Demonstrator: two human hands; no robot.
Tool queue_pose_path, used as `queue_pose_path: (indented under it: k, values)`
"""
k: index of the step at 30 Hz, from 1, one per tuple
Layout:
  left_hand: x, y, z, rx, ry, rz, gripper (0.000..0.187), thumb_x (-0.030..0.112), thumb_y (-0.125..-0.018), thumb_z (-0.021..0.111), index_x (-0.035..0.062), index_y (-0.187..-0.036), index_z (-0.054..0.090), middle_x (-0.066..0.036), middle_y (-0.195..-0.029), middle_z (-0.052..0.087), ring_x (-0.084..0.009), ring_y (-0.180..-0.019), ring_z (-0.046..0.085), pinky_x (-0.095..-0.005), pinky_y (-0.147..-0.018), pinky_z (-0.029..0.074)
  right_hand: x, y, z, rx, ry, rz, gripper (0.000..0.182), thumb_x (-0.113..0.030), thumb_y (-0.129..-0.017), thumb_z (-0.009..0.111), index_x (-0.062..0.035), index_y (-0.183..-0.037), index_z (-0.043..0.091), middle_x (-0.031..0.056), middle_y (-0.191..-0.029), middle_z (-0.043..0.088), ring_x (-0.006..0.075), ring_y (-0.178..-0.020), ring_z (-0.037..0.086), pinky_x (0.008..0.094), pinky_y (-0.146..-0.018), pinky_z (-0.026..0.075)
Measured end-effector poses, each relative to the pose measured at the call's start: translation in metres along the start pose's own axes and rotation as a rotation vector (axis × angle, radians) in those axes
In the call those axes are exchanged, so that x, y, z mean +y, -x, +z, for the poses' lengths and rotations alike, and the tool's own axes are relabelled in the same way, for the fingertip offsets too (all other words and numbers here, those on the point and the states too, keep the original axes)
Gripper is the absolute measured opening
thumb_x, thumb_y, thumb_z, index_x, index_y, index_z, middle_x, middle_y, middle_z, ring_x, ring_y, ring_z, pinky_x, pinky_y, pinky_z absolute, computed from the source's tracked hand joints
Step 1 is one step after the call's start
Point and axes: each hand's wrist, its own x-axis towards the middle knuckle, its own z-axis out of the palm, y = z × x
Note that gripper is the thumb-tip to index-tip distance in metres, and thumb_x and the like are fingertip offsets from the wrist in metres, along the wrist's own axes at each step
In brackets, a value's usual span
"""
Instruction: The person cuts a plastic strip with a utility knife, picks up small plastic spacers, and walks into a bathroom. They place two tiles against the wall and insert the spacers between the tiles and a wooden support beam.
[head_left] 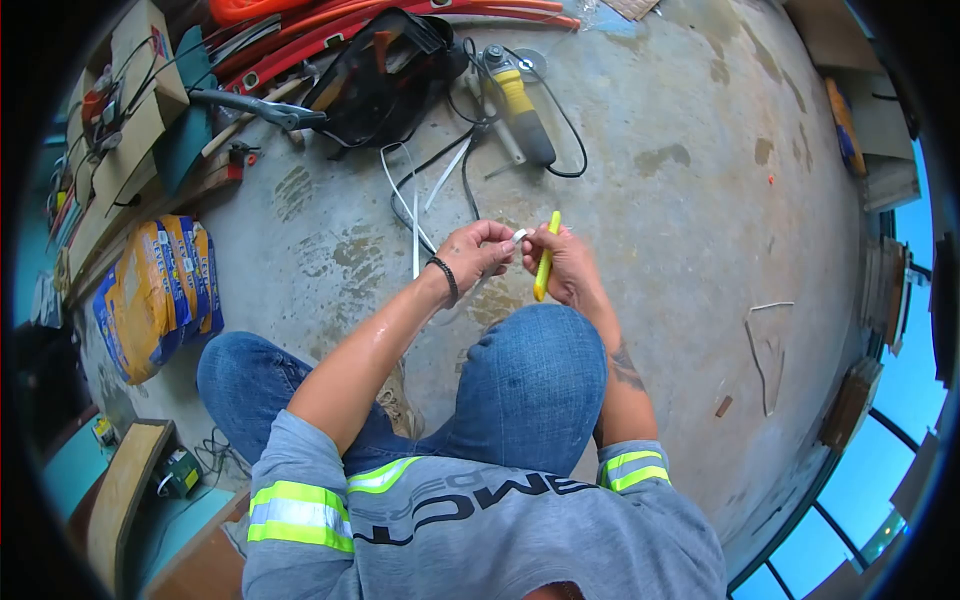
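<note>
My left hand (478,252) is closed, thumb and fingers pinching the end of a thin white strip (519,237) that looks like flat cable. White lengths (415,215) of similar look loop on the floor just beyond that hand. In my right hand (568,262) is a yellow utility knife (547,255), held upright across the palm. The right thumb and fingertip come right up to the white end, close to the left fingertips. Both hands meet above the floor, just past my raised knee.
An angle grinder (518,105) with a black cord lies ahead, beside a black tool bag (385,85). Red levels (330,38) stretch behind the bag. Yellow-and-blue sacks (160,295) stand at left. On the right floor lies a bent thin strip (765,350).
</note>
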Motion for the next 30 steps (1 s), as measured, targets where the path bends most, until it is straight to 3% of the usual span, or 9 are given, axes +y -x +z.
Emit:
queue_pose_path:
  k: [4,11,13,16,18,19,22,24,30]
  values:
    - [-0.009,-0.008,0.006,-0.028,0.244,0.15,0.019,0.013,-0.093,0.061,0.0025,-0.109,0.056,-0.004,-0.098,0.064,-0.0126,-0.085,0.063,-0.0275,-0.079,0.053,0.015,0.008,0.007,-0.051,-0.113,0.135,0.01,-0.004,-0.089,0.056,-0.0045,-0.096,0.049,0.0044,-0.079,0.058,0.0138,-0.067,0.06,0.0254,-0.058,0.054]
    - [-0.002,-0.002,0.01,-0.074,0.241,0.091,0.028,0.012,-0.094,0.059,0.0002,-0.119,0.054,-0.007,-0.106,0.064,-0.0135,-0.088,0.062,-0.027,-0.081,0.052,0.019,0.015,0.009,0.011,-0.121,0.085,0.015,-0.008,-0.09,0.056,-0.0058,-0.104,0.052,0.004,-0.079,0.057,0.0131,-0.065,0.058,0.0249,-0.058,0.053]
    - [-0.001,-0.003,0.004,-0.222,0.204,0.064,0.033,0.014,-0.095,0.058,0.0017,-0.125,0.053,-0.005,-0.109,0.063,-0.0104,-0.091,0.059,-0.0251,-0.081,0.05,0.015,0.017,0.01,-0.009,-0.112,0.078,0.015,-0.01,-0.09,0.057,-0.0071,-0.104,0.052,0.0034,-0.079,0.057,0.0128,-0.065,0.058,0.0252,-0.058,0.053]
    - [0.0,0.002,0.001,-0.053,0.196,0.038,0.033,0.017,-0.096,0.058,0.0041,-0.126,0.054,-0.003,-0.111,0.063,-0.0071,-0.091,0.057,-0.0233,-0.079,0.049,0.008,0.025,0.012,-0.014,0.06,0.066,0.015,-0.014,-0.09,0.06,-0.007,-0.101,0.053,0.0037,-0.076,0.059,0.0128,-0.063,0.058,0.0259,-0.055,0.05]
    - [0.004,0.006,-0.009,-0.066,0.206,0.035,0.033,0.017,-0.095,0.059,0.0052,-0.126,0.054,-0.003,-0.111,0.064,-0.0062,-0.09,0.057,-0.0229,-0.079,0.049,-0.001,0.037,0.01,0.08,0.815,-0.094,0.021,-0.024,-0.092,0.06,-0.005,-0.099,0.056,0.0041,-0.073,0.06,0.0119,-0.062,0.058,0.0262,-0.055,0.047]
    - [0.004,0.008,-0.015,-0.087,0.219,0.023,0.032,0.018,-0.095,0.059,0.0063,-0.125,0.054,-0.003,-0.111,0.064,-0.0053,-0.089,0.057,-0.0225,-0.079,0.048,-0.007,0.044,0.01,0.075,0.813,-0.094,0.021,-0.024,-0.092,0.06,-0.005,-0.099,0.056,0.0041,-0.073,0.06,0.0119,-0.062,0.058,0.0262,-0.055,0.047]
    - [0.003,0.011,-0.025,-0.109,0.205,0.0,0.034,0.02,-0.094,0.061,0.0046,-0.124,0.055,-0.004,-0.113,0.064,-0.007,-0.088,0.056,-0.0238,-0.078,0.048,-0.019,0.064,0.013,-0.116,0.801,-0.05,0.034,-0.035,-0.096,0.053,-0.0017,-0.096,0.06,0.0085,-0.074,0.062,0.017,-0.065,0.06,0.031,-0.059,0.047]
    - [0.006,0.011,-0.025,-0.135,0.175,-0.006,0.036,0.021,-0.093,0.063,0.0027,-0.123,0.055,-0.004,-0.112,0.064,-0.0087,-0.087,0.056,-0.0247,-0.077,0.048,-0.025,0.065,0.021,-0.175,1.242,-0.114,0.044,-0.041,-0.097,0.046,0.0,-0.092,0.063,0.0154,-0.078,0.064,0.0278,-0.071,0.063,0.0371,-0.066,0.048]
    - [0.015,0.026,-0.019,-0.201,-0.057,-0.079,0.033,0.019,-0.093,0.062,0.0027,-0.121,0.057,-0.002,-0.102,0.065,-0.0079,-0.085,0.057,-0.0241,-0.076,0.048,-0.029,0.068,0.031,-0.188,1.323,-0.142,0.042,-0.038,-0.096,0.046,0.0011,-0.093,0.061,0.0228,-0.082,0.063,0.0391,-0.08,0.062,0.0429,-0.07,0.047]
